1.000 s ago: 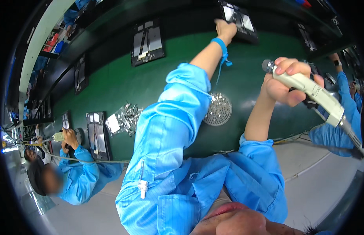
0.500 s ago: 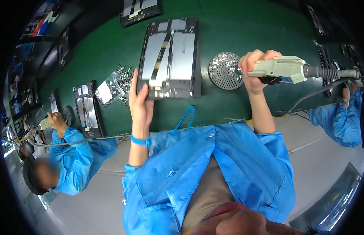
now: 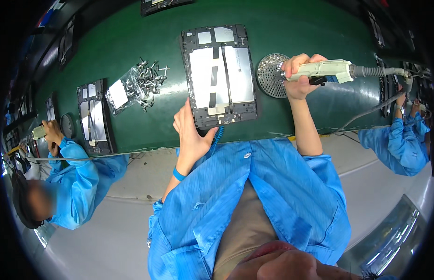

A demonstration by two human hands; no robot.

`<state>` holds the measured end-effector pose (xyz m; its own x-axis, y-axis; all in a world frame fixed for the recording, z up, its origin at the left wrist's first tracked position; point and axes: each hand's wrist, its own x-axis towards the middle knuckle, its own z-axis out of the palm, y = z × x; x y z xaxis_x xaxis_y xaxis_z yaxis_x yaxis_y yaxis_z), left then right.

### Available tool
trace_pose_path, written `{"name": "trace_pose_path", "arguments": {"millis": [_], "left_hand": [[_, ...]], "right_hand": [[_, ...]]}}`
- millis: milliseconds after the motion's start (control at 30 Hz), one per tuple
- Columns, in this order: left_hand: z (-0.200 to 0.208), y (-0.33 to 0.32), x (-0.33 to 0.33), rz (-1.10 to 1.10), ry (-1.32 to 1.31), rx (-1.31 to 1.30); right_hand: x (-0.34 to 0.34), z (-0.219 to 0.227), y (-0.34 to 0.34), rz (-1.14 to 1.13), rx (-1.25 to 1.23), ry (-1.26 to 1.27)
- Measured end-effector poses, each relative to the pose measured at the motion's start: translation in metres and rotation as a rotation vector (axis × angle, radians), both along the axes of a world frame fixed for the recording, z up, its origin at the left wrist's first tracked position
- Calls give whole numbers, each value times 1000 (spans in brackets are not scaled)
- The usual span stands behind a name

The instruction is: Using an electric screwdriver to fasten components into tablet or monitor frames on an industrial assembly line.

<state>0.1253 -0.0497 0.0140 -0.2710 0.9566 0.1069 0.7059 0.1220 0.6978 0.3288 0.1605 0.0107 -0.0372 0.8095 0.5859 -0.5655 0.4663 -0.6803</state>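
An opened tablet point(image 3: 221, 79), with silver battery cells and dark ribbon strips showing, is in front of me on the green table. My left hand point(image 3: 192, 140) grips its lower left corner, fingers along the left edge and thumb by the bottom edge. In my right hand point(image 3: 301, 74) is a pale electric screwdriver point(image 3: 329, 70), held sideways with its cable leading off to the right. The screwdriver's front end is over a round perforated screw tray point(image 3: 273, 88) full of small shiny screws; my fingers partly hide the tip.
Loose metal parts point(image 3: 151, 79) lie beside a clear plastic bag point(image 3: 121, 95) with a white label. Another opened tablet point(image 3: 93, 116) lies at left, near a co-worker in blue point(image 3: 81, 182). A coiled blue cord point(image 3: 218, 135) hangs at the table's near edge. Another person point(image 3: 394, 144) works at right.
The tablet has shifted right toward the screw tray and turned slightly, its face now flatter to view. My left hand has moved with it, lower on its corner. The screwdriver stays at the tray.
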Motion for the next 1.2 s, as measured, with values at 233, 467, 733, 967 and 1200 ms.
{"name": "trace_pose_path", "arguments": {"millis": [233,467,733,967,1200], "left_hand": [[19,-19,17,96,-77,-301],[57,-25,19,37,-261,-461],[68,-34,-47,-741,-481,-655],[60,-44,-73,-249,336,-666],[67,-18,-63,-8,191,-359]], "right_hand": [[4,-5,-3,11,4,-95],[2,-8,-3,-2,-12,-81],[5,-8,-1,22,-16,-102],[4,-13,-2,28,-26,-115],[6,-8,8,379,165,-181]]}}
